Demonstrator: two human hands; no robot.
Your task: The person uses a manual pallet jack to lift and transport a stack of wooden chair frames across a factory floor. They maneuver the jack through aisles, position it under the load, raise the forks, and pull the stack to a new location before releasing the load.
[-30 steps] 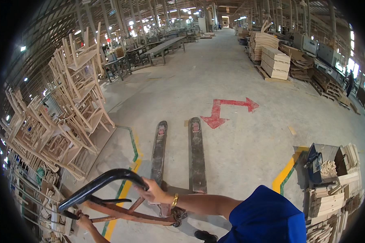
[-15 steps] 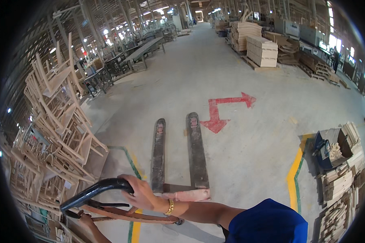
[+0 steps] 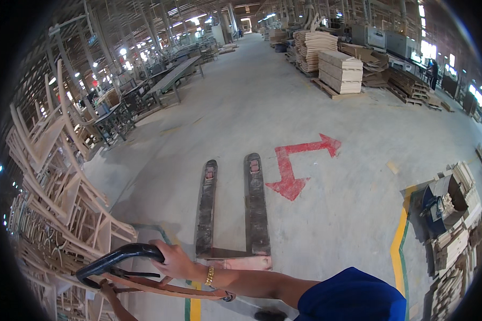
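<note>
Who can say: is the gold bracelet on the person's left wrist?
No: the gold bracelet encircles the wrist of the right hand, which grips the pallet jack's black handle.

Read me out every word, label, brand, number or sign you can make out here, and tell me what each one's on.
No readable words, brands or numbers.
One sign without text: a red painted bent arrow with two heads, on the grey concrete floor.
No legible lettering shows on the orange-and-black metal pallet truck.
Any markings on the distant grey box-shaped machine are too small to read.
</note>
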